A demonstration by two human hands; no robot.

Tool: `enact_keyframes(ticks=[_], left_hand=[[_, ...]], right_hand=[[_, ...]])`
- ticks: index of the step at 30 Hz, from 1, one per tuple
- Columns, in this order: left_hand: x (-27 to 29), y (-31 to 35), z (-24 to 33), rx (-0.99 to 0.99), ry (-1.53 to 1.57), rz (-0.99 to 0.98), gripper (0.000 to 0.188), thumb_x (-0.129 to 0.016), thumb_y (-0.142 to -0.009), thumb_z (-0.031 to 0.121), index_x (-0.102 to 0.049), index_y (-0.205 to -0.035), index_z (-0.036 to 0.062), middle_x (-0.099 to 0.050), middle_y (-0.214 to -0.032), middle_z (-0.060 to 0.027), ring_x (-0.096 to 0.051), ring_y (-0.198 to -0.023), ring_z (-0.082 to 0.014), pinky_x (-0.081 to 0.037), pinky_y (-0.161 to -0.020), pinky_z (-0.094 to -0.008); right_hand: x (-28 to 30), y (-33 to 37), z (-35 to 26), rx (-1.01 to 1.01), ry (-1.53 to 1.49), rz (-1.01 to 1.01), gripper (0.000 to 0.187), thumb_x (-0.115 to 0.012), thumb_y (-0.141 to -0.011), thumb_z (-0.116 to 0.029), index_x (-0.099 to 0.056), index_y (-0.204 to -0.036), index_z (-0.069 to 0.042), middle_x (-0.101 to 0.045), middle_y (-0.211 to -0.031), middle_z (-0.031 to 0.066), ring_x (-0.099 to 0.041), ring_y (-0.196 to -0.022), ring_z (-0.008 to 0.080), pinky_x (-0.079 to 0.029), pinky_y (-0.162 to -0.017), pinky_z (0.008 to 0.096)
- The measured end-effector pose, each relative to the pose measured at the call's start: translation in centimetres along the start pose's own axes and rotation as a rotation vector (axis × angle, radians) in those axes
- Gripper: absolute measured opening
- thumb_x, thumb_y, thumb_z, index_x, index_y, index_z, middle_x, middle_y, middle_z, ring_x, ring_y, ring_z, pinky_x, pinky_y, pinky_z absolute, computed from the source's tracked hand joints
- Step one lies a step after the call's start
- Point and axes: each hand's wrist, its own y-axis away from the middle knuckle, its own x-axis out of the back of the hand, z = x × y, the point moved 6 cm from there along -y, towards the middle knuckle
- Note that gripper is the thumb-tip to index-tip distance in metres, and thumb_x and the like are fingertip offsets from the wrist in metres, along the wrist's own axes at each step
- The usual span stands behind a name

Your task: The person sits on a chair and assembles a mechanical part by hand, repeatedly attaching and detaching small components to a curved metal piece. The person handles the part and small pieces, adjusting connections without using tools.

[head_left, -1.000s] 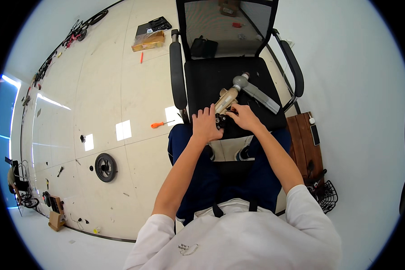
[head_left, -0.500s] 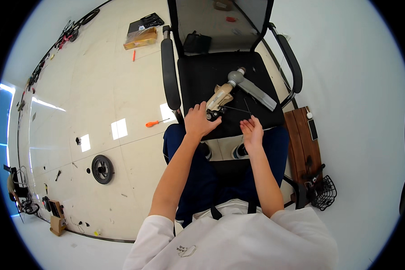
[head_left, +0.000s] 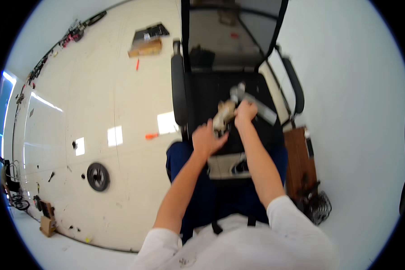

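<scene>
A grey jointed tube part (head_left: 265, 111), partly covered in tan wrapping (head_left: 224, 116), lies on the black chair seat (head_left: 202, 90) in front of me. My left hand (head_left: 208, 140) grips the near end of the wrapped section, thumb to the right and fingers to the left. Dark fittings at that end are mostly hidden by the hand. Over the angle between the wrapped arm and the grey arm, my right hand (head_left: 246, 111) is closed. What its fingers hold is hidden, and the picture is blurred.
Armrests (head_left: 178, 90) flank the seat. On the floor to the left lie an orange screwdriver (head_left: 151, 136), a black wheel (head_left: 98, 177) and a cardboard package (head_left: 145, 48). At the right are a brown wooden board (head_left: 298, 155) and a black wire basket (head_left: 319, 208).
My right hand has moved up and forward from the seat's front edge onto the tube part, and its fingers have closed. The left hand keeps its grip. The whole view has shifted slightly.
</scene>
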Motion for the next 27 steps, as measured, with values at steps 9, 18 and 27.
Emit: enact_keyframes(ticks=[9,18,27], left_hand=[[-0.4,-1.1,0.9,-0.018,0.014,-0.188,0.068,-0.079,-0.066,0.06,-0.065,-0.105,0.0061,-0.071,-0.089,-0.0164,-0.07,-0.082,-0.0338,-0.058,-0.073,-0.0436],[0.0,-1.5,0.9,0.031,0.05,-0.198,0.065,-0.081,-0.068,0.058,-0.067,-0.105,0.0063,-0.072,-0.085,-0.0158,-0.071,-0.082,-0.0335,-0.057,-0.073,-0.0432],[0.2,-1.3,1.3,0.005,-0.002,-0.166,0.067,-0.081,-0.069,0.058,-0.067,-0.107,0.0043,-0.072,-0.085,-0.0154,-0.071,-0.081,-0.0324,-0.057,-0.072,-0.0413]], right_hand=[[-4.3,2.5,-1.7,-0.117,0.009,-0.578,0.015,-0.067,-0.089,-0.01,-0.052,-0.085,-0.009,-0.047,-0.063,0.0034,-0.043,-0.041,0.0137,-0.033,-0.036,0.0293],[13.4,6.1,-0.6,-0.137,0.165,-0.867,0.018,-0.047,-0.09,-0.013,-0.061,-0.091,-0.002,-0.051,-0.068,0.0023,-0.046,-0.06,0.0127,-0.036,-0.056,0.028],[20.3,10.7,3.1,0.307,0.892,-0.821,0.034,-0.052,-0.102,-0.026,-0.06,-0.093,0.005,-0.064,-0.09,0.0277,-0.064,-0.089,0.0454,-0.049,-0.075,0.0464]])
